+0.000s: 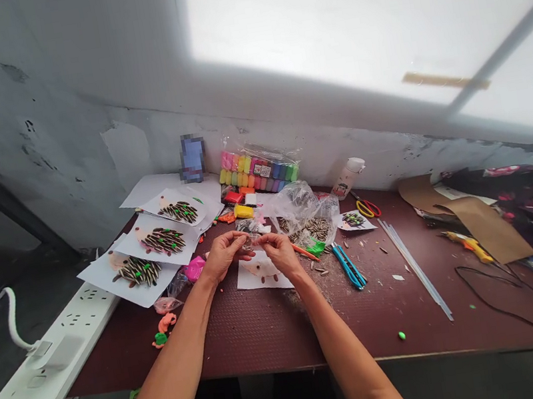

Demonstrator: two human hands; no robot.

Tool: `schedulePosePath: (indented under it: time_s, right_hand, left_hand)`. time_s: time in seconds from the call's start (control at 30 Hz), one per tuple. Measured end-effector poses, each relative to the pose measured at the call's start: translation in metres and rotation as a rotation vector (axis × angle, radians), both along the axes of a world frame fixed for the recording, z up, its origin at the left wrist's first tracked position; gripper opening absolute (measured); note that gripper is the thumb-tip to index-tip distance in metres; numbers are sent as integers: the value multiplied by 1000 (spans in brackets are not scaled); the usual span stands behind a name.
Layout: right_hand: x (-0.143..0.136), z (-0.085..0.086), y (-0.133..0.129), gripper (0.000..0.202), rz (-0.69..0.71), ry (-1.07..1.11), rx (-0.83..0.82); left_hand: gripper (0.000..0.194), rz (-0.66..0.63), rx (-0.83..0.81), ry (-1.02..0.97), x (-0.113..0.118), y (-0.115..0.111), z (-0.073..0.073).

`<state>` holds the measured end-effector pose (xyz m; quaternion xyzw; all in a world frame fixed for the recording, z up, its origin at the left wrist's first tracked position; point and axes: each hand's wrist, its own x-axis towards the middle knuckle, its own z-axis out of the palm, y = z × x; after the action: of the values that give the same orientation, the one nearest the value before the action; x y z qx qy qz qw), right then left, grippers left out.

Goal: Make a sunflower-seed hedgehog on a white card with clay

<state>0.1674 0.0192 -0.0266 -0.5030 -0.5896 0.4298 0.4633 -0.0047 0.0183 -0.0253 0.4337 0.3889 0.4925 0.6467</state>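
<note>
My left hand [226,254] and my right hand [279,251] meet over the middle of the table, fingers pinched on a small clear plastic piece [249,241] between them. Just below lies a white sheet [249,282] with a pale clay shape and small dark feet on it. An open bag of striped seeds [316,228] rests to the right of my right hand, with an orange pen [305,252] beside it. To the left are several sheets with seed-covered clay hedgehogs [139,271] dotted green. Pink clay [195,269] sits near my left wrist.
Behind are a pack of coloured clay [259,172], a phone [192,158] and a bottle [348,178]. Scissors [367,207], blue cutters [348,266], glue sticks [415,269] and a glue gun [470,245] lie right. A power strip [53,354] is at left.
</note>
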Motion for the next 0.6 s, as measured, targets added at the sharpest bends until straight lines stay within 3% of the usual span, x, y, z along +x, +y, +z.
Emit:
schedulePosePath:
  time_s: [0.23,0.6]
  right_hand:
    - [0,-3,3,27,11,71,-25]
    - [-3,0,4,18,-9,87,7]
  left_hand:
    - [47,-39,7,-15,-1,0,0]
    - [51,-54,12,24,0,0,2]
